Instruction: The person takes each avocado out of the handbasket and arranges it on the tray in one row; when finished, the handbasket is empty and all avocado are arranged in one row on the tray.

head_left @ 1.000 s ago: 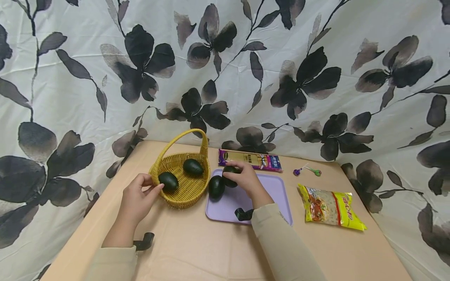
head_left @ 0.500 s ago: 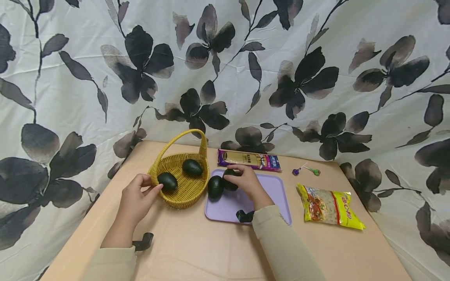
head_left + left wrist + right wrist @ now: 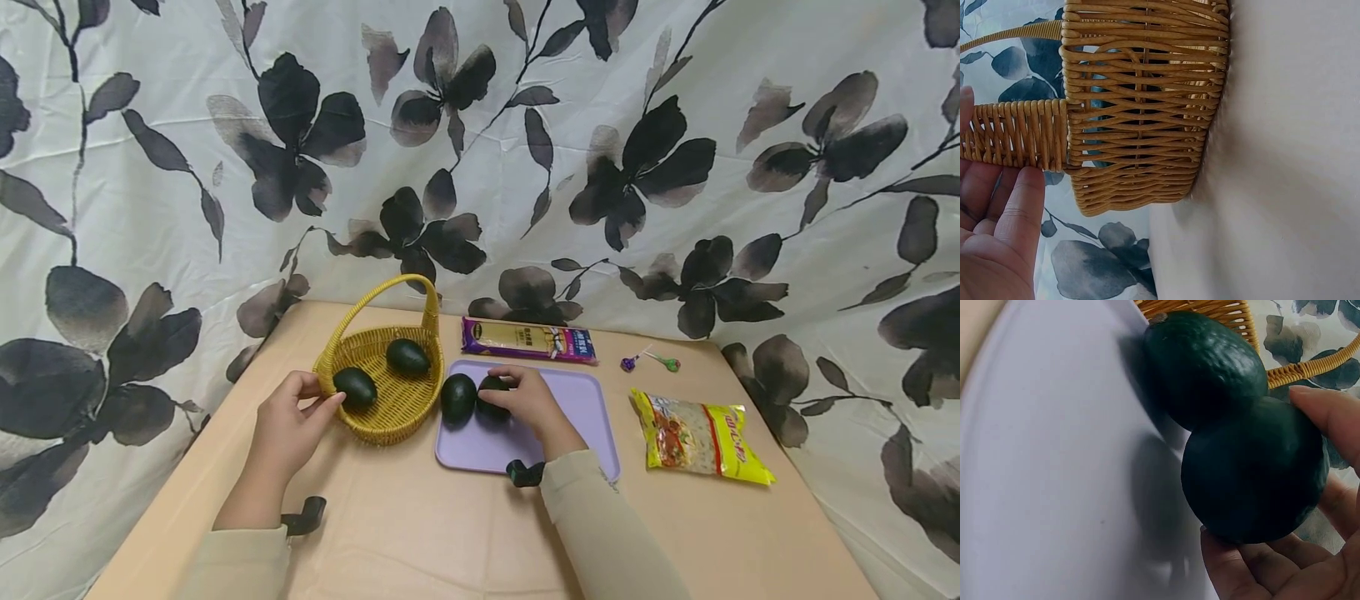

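My left hand [image 3: 294, 425] pinches the handle base of a yellow woven basket [image 3: 390, 429]; the left wrist view shows its fingers [image 3: 1022, 206] against the wicker handle. Inside the basket lie two dark green avocados, one near the left rim [image 3: 355, 387] and another at the back [image 3: 407, 357]. To the right, a lilac tray [image 3: 577, 408] bears a further avocado [image 3: 457, 399] at its left side. My right hand [image 3: 528, 404] grips an avocado [image 3: 1254, 469] close beside that one, over the tray. Whether it touches the tray is unclear.
Behind the tray lies a purple noodle-like packet [image 3: 528, 340]. Two lollipops, one purple [image 3: 628, 364] and one green [image 3: 671, 364], are at the back right. A yellow food bag [image 3: 701, 437] rests right of the tray. A floral cloth [image 3: 480, 167] hangs behind the table.
My right hand has lowered the gripped avocado toward the tray, nearer the front and alongside the other avocado. My left hand keeps its hold on the basket.
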Motion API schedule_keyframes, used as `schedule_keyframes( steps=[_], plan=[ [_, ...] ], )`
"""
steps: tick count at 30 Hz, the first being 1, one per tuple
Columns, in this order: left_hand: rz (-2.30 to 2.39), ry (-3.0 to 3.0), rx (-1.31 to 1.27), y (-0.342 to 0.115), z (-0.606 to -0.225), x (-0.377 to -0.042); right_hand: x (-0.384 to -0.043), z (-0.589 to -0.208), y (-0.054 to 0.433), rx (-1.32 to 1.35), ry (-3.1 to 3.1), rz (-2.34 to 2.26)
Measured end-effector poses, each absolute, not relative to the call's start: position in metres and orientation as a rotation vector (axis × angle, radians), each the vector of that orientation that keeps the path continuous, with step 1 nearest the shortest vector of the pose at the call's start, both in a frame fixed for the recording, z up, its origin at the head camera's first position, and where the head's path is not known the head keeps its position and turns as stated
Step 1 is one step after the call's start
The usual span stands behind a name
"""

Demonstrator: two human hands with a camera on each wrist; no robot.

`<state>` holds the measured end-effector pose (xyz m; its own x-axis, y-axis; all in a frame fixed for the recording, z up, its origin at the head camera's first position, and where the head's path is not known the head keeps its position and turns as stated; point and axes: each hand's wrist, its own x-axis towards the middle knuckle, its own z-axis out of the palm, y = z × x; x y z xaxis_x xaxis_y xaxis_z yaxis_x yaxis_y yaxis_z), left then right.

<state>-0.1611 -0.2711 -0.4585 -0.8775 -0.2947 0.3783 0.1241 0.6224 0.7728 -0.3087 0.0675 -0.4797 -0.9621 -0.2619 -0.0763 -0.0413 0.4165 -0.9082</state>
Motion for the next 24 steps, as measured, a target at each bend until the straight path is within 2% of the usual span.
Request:
schedule_keyframes(
  steps=[24],
  plan=[
    [-1.208, -2.355, 0.14, -0.2721, -0.4573, -0.16, -0.3004, -0.4803, 0.0647, -0.252, 2.472, -1.464]
  ],
)
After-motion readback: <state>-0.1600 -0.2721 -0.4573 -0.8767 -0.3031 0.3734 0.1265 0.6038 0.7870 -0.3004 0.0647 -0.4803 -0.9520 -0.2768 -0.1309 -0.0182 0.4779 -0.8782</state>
